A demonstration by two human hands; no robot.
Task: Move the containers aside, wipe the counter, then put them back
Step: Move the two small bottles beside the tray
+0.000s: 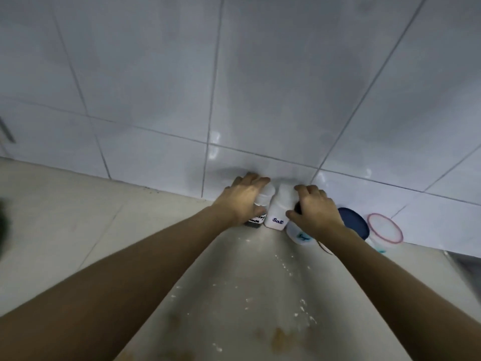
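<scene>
Three small containers stand in a row against the tiled wall. My left hand (246, 198) is closed around the left one, a dark bottle with a clear cap (260, 211). A white jar labelled "Salt" (279, 211) stands in the middle, untouched between my hands. My right hand (316, 208) grips the top of the right jar (299, 234), white with a blue label that is partly hidden. The pale counter (234, 277) in front is dirty with white crumbs and brown stains.
Right of the jars sit a container with a dark blue lid (355, 221) and a clear tub with a pink rim (385, 229). A metal sink edge (463, 267) shows at the far right. The white tiled wall (234, 100) rises directly behind.
</scene>
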